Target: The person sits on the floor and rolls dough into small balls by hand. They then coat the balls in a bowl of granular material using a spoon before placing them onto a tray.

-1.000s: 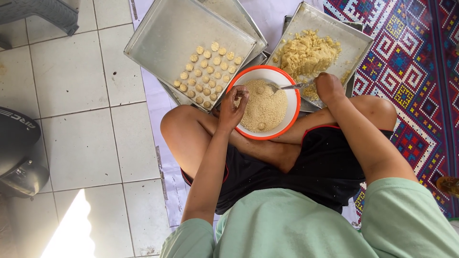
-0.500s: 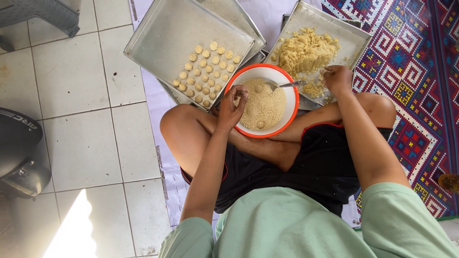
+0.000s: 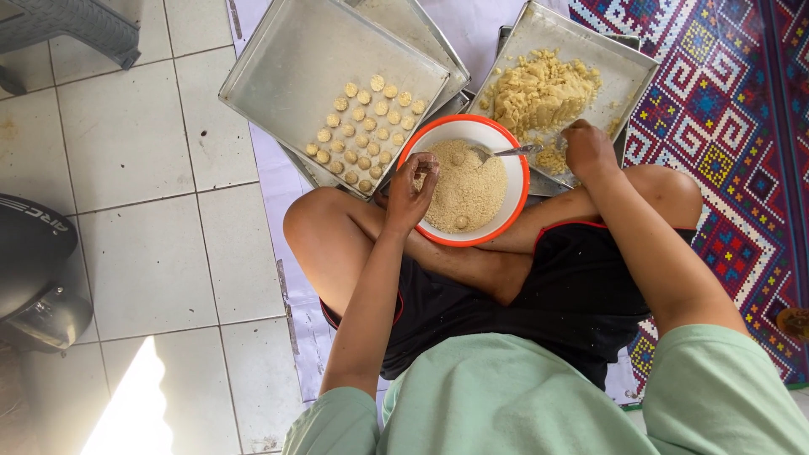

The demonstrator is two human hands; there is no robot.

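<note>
- Left hand [image 3: 415, 187] hovers over the near-left rim of the orange bowl [image 3: 516, 195], fingers curled in close at the tips as if pinching something small; what sits between them is too small to make out.
- Right hand [image 3: 587, 149] is over on the right-hand tray [image 3: 628, 63], fingers bunched down into the edge of the dough pile [image 3: 539, 93]; whether it has a piece in its grip, I cannot tell.
- That dough looks soft and crumbly, light in the hand, the sort that breaks if squeezed hard, so a gentle pinch from the loose edge of the heap seems the way to take it.
- Inside the bowl, pale crumbs [image 3: 468, 190] fill the bottom, a small coated ball or two lying in them, and a metal spoon [image 3: 504, 153] leans on the far side with its handle pointing right.
- Just left of the bowl, a second metal tray [image 3: 291, 72] carries neat rows of small round pieces [image 3: 366, 131]; these look delicate, best lifted by the sides.
- Further out: the person sits cross-legged on the floor, bowl against the shins, pale tiles [image 3: 152, 253] to the left, a bright patterned mat [image 3: 725, 135] to the right, a dark rounded object [image 3: 34, 270] at the far left edge.
</note>
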